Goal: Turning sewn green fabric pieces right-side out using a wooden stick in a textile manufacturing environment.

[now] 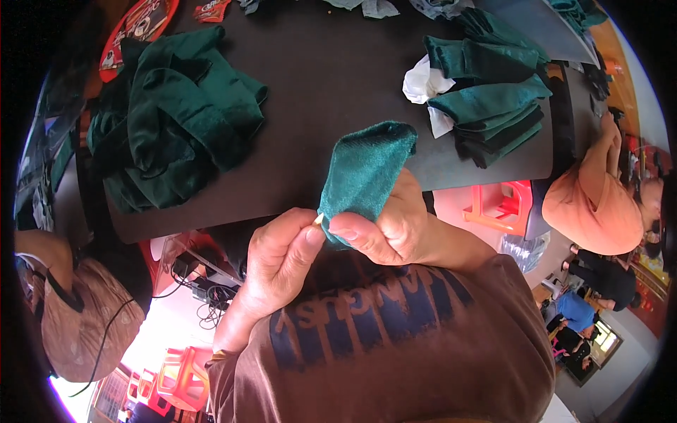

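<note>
A folded piece of green velvet cloth (368, 169) is held up in front of my chest, beyond the table's near edge. My right hand (395, 229) grips it, with the thumb on the near face and the other fingers behind it. At the cloth's lower left corner, my left hand (282, 257) pinches a small pale tip (319, 219) between thumb and forefinger. Too little of that tip shows to say what it is. Both hands nearly meet at this corner. The fingers of my right hand behind the cloth are hidden.
A dark table (303, 92) bears a loose heap of green cloth (176, 120) at left. Stacked green pieces (493, 106) lie at right beside crumpled white material (425, 81). A red tray (141, 32) sits far left. Other people (599, 204) sit nearby, and red stools (183, 381) stand behind.
</note>
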### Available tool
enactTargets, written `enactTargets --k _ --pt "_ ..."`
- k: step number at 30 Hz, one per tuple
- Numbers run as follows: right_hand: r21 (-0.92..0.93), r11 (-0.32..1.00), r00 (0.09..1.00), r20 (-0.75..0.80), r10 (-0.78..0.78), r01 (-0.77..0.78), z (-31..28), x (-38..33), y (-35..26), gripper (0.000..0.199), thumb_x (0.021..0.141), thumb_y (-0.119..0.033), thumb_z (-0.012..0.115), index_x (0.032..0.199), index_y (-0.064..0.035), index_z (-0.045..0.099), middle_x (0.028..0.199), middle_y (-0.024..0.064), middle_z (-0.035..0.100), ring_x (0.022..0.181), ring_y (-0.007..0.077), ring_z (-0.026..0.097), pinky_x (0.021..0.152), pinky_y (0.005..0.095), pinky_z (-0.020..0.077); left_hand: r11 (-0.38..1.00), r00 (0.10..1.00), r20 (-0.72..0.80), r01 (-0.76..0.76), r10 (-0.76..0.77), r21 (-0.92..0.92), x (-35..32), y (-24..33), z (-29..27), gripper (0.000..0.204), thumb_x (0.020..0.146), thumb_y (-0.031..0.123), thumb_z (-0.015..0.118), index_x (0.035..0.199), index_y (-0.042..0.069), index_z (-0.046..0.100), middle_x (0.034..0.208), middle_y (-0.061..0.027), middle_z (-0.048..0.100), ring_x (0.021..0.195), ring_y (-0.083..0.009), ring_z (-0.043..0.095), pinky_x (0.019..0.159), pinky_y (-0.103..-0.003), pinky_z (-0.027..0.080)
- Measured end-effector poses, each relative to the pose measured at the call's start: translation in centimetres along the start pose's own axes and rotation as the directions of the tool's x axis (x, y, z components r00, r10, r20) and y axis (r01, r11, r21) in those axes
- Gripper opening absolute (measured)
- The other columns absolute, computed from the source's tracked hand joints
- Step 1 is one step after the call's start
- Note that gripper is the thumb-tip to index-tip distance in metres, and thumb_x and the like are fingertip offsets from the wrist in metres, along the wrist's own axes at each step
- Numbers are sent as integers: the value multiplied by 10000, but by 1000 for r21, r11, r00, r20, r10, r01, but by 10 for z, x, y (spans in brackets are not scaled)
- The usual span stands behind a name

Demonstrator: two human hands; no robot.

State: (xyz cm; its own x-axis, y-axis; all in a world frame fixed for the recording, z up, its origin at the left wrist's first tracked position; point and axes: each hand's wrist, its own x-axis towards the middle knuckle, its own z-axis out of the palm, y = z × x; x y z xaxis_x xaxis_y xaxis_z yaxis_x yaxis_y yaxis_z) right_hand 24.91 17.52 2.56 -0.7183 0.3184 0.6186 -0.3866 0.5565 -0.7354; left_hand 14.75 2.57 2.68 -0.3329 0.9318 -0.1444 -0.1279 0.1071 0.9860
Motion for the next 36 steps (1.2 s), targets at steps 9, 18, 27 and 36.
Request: enactTargets --k 9,18,27,36 --pt "-30 998 998 -33 48 -49 -5 -1 -3 140 798 -168 625 751 -49 569 666 64 549 583 269 540 536 363 420 997 998 -6 69 -68 41 -6 -5 -6 166 899 130 518 927 -29 560 714 -69 545 608 -129 493 571 -231 396" --pt "33 989 977 167 136 -143 -7 -7 -1 155 802 -208 618 789 -63 566 696 70 533 618 278 537 549 357 417 985 998 12 -69 68 160 -1 1 -3 164 882 126 540 931 -27 572 737 -95 573 616 -178 528 583 -258 424" --pt "365 898 958 -52 283 -246 -25 5 -7 344 851 -315 540 923 19 575 910 148 553 789 190 533 687 290 427 962 993 76 -111 95 249 2 0 -1 149 864 131 559 867 -16 581 679 -92 532 590 -216 521 562 -281 421" --pt "484 798 918 25 397 -358 -16 2 -16 148 837 -131 559 857 7 607 833 119 569 738 152 528 643 266 429 960 994 91 -80 58 268 3 4 -1 144 860 121 557 890 -17 579 699 -108 550 610 -238 543 574 -295 434"
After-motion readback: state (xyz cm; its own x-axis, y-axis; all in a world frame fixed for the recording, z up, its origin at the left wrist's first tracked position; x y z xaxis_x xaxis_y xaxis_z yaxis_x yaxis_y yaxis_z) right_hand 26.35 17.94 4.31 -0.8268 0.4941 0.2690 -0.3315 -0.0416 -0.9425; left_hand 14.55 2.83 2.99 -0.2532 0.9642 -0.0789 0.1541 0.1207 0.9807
